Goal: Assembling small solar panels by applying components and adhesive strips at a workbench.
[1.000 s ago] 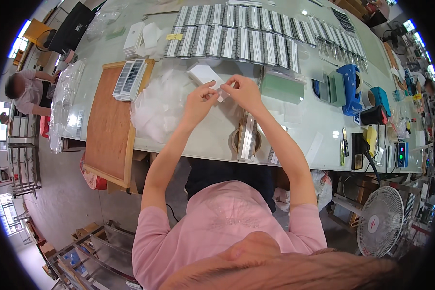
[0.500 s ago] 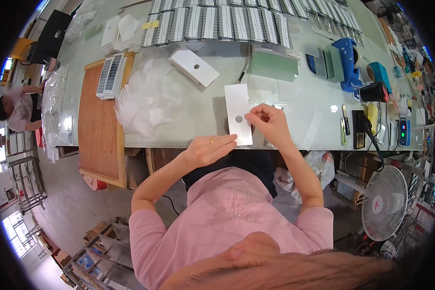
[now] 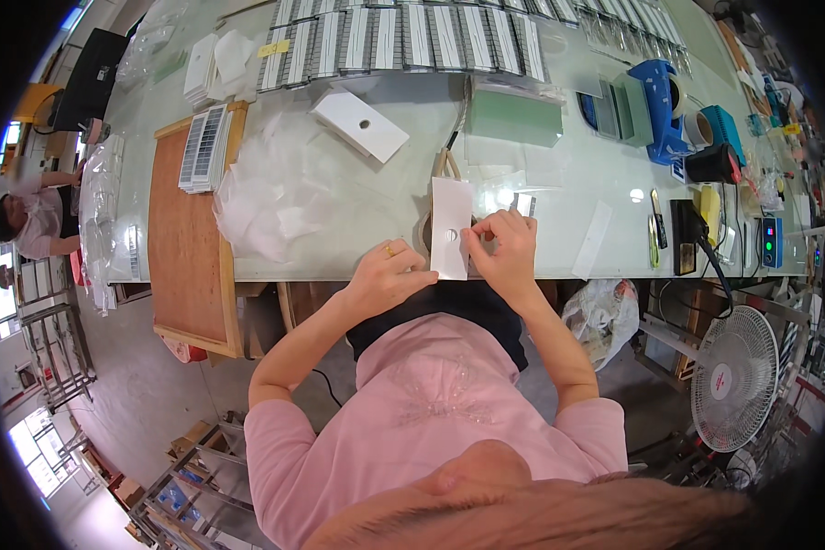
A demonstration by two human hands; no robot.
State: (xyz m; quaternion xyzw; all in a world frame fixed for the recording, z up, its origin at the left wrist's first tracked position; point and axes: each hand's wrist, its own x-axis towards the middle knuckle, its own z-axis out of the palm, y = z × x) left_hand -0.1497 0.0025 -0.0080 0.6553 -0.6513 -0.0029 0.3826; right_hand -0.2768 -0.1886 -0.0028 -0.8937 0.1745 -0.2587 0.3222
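A narrow white card with a round hole near its lower end lies upright before me at the table's front edge. My left hand, wearing a ring, pinches the card's lower left corner with curled fingers. On the other side, my right hand has thumb and fingertips closed at the right edge, level with the hole. Under the card, a round tan-edged thing is mostly hidden. Farther off lies a stack of similar white cards, also with a hole.
Rows of grey-and-white packs line the back. A brown board and crumpled clear plastic lie left. Green glass plates, a blue tape dispenser and a knife are right. A fan stands below; another person is far left.
The card has slid slightly down toward me, uncovering a tan loop beyond its top. My left hand's fingers went from stretched flat to curled at the corner. The right hand shifted slightly left and down.
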